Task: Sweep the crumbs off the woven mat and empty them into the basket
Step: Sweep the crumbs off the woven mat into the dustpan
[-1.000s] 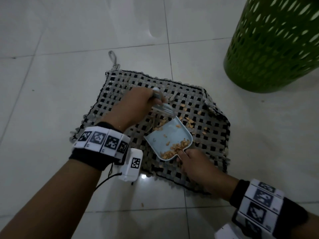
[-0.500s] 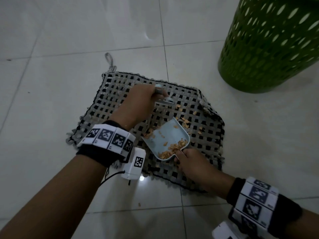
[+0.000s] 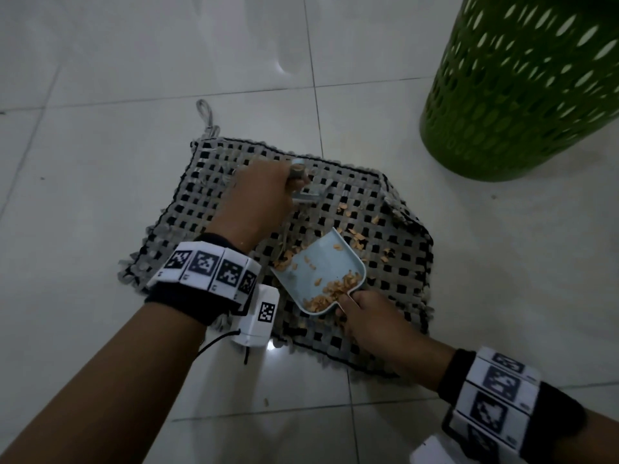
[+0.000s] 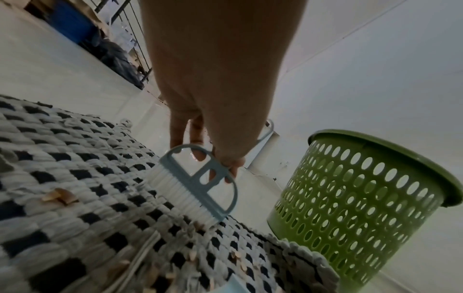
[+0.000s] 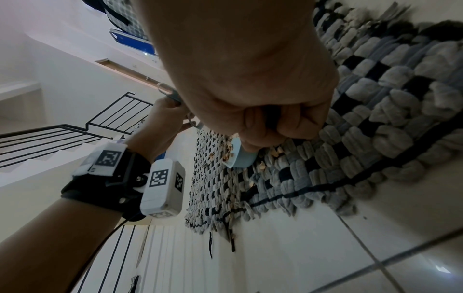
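Note:
A grey and black woven mat (image 3: 207,195) (image 4: 62,162) (image 5: 375,103) lies on the tiled floor. My left hand (image 3: 264,192) (image 4: 215,150) grips a small blue brush (image 3: 306,192) (image 4: 200,184) with white bristles, held over the mat's far part. My right hand (image 3: 365,313) (image 5: 270,119) grips the handle of a light blue dustpan (image 3: 321,272) (image 5: 241,158) resting on the mat. Orange crumbs (image 3: 330,291) are heaped in the pan near its handle. More crumbs (image 3: 355,236) lie loose on the mat beyond the pan. The green perforated basket (image 3: 529,85) (image 4: 363,198) stands at the far right.
White glossy floor tiles (image 3: 100,162) surround the mat. A single crumb (image 3: 266,401) lies on the floor in front of the mat. Black stair railings (image 5: 62,130) and dark bags (image 4: 117,59) stand farther off.
The left hand has drawn the brush back from the pan's mouth toward the mat's far edge. The dustpan stays in place with crumbs in it.

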`<state>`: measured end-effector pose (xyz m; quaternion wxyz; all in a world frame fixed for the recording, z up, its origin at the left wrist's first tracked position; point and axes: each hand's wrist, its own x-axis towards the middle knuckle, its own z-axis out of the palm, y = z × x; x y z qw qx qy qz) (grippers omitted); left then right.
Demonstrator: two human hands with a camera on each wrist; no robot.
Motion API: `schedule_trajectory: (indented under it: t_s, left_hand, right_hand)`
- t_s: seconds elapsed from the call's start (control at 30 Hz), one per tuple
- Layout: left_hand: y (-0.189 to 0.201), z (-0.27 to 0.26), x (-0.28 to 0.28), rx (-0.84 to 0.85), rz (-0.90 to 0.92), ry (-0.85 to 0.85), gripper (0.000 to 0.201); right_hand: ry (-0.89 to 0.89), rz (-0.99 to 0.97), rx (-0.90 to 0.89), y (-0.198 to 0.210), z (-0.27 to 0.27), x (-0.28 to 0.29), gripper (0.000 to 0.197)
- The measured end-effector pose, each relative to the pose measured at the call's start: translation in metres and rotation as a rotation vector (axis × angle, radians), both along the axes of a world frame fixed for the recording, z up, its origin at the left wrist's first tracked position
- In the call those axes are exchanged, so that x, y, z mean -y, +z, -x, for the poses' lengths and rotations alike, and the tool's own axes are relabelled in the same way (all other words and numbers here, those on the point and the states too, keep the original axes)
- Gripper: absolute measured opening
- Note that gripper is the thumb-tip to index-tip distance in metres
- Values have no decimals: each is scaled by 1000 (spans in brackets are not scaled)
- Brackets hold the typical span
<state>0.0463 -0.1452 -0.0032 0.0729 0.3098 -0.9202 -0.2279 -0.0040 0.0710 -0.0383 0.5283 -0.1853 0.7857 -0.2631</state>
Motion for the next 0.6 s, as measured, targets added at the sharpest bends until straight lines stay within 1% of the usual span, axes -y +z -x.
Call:
schedule_trajectory:
  t_s: [0.07, 0.17, 0.23, 0.27, 0.37, 0.4, 0.47, 0.53, 0.6]
  left_hand:
    - [-5, -7, -6, 60, -57, 22, 27]
    - [-10, -21, -16, 100, -75, 32, 25]
    - [-10, -29, -21, 92, -116, 63, 21]
    - [-10, -33, -22, 59, -123, 90, 22]
    - [-15, -40, -30, -73, -44, 185, 26]
    - [-18, -41, -34, -71, -10, 206, 28]
    - [-24, -43, -47, -14, 30, 219, 30]
    - [-27, -43, -67, 32, 59, 192, 34]
    - [-27, -44, -85, 33, 60, 155, 39]
  right_hand:
    - [5, 7, -3, -1, 1, 0, 41]
    - [24, 21, -22, -3, 2, -1, 41]
    - [46, 24, -33, -3, 3, -1, 42]
    - [58, 20, -41, -3, 5, -1, 42]
    - [92, -27, -52, 0, 13, 0, 41]
    - [97, -44, -49, 1, 16, 0, 41]
    - [110, -65, -52, 3, 22, -2, 43]
    - [128, -66, -62, 3, 25, -5, 45]
    - [147, -66, -71, 4, 26, -8, 44]
